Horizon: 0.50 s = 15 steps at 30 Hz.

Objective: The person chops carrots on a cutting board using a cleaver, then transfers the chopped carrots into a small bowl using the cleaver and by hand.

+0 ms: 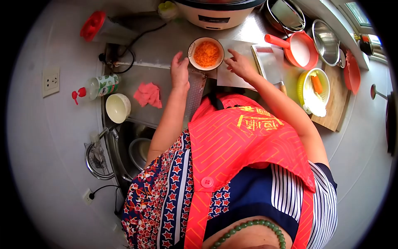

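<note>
A small bowl (191, 53) with a dark rim stands on the counter in front of me, filled with finely shredded orange carrot (206, 54). My left hand (179, 72) is just left of the bowl, its fingers stretched out and close to the rim; whether they touch it I cannot tell. To the right, my right hand (241, 65) is apart from the bowl, with its fingers spread and nothing in them. Beneath that hand lies a pale flat board or sheet (232, 78), beside a metal tray (271, 62).
A rice cooker (213, 21) stands behind the bowl. At right are a red pan (302, 52), a steel basin (325, 41) and a yellow basket (301, 89) on a wooden board (336, 99). A pink cloth (148, 95), cream bowl (118, 108) and sink (124, 143) are left.
</note>
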Tool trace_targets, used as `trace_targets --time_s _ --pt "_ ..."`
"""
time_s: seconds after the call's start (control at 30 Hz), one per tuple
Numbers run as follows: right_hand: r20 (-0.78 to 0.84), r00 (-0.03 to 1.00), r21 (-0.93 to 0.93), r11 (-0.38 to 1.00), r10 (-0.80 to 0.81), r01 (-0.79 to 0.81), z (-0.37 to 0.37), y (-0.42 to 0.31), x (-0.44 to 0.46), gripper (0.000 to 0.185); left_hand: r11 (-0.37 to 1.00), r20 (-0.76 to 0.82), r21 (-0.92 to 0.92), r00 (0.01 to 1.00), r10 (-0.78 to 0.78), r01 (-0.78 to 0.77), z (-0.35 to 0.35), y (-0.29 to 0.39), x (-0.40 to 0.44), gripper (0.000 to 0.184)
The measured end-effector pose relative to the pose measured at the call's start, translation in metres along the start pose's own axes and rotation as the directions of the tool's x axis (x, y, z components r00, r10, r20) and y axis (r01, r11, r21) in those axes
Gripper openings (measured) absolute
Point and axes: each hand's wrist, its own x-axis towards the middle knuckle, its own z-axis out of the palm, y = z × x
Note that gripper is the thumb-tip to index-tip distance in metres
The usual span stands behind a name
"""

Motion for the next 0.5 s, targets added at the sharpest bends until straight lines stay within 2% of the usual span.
trace_targets --time_s 0.03,0.07,0.1,0.17,0.2,0.23,0.33,0.43,0.5 --pt "0.038 0.999 0.124 0.991 0.038 -0.042 0.003 -0.002 0.003 0.061 0.998 0.033 0.053 0.999 -0.037 0.035 0.000 -0.005 0.003 0.041" --pt "0.083 0.994 0.243 0.966 0.069 -0.087 0.008 -0.003 0.005 0.063 0.992 0.131 -0.078 0.988 -0.085 0.096 0.002 -0.012 0.003 0.040" --pt "0.134 0.987 0.356 0.925 0.092 -0.135 0.013 -0.001 0.008 0.066 0.991 0.141 -0.075 0.985 -0.098 0.109 0.005 -0.015 0.002 0.040" --pt "0.150 0.987 0.392 0.913 0.052 -0.108 0.023 0.010 0.021 0.062 0.988 0.155 -0.072 0.980 -0.124 0.136 0.008 -0.025 0.003 0.040" --pt "0.146 0.989 0.407 0.909 0.034 -0.092 0.025 0.009 0.022 0.061 0.994 0.157 -0.068 0.985 -0.072 0.084 0.010 -0.024 0.001 0.038" --pt "0.142 0.990 0.421 0.904 0.017 -0.076 0.027 0.008 0.023 0.059 0.991 0.167 -0.062 0.980 -0.107 0.118 0.011 -0.022 -0.001 0.038" --pt "0.022 0.999 0.382 0.924 -0.023 0.012 0.019 -0.002 0.004 0.049 0.979 0.212 -0.082 0.963 -0.168 0.189 0.012 -0.008 -0.016 0.039" --pt "0.045 0.995 0.505 0.857 0.091 -0.101 -0.002 -0.001 -0.015 0.046 0.969 0.293 -0.150 0.945 -0.146 0.196 0.017 0.000 -0.030 0.044" --pt "0.002 0.992 0.566 0.818 0.122 -0.102 -0.018 0.001 -0.027 0.038 0.967 0.341 -0.170 0.932 -0.125 0.192 0.025 0.001 -0.036 0.044"
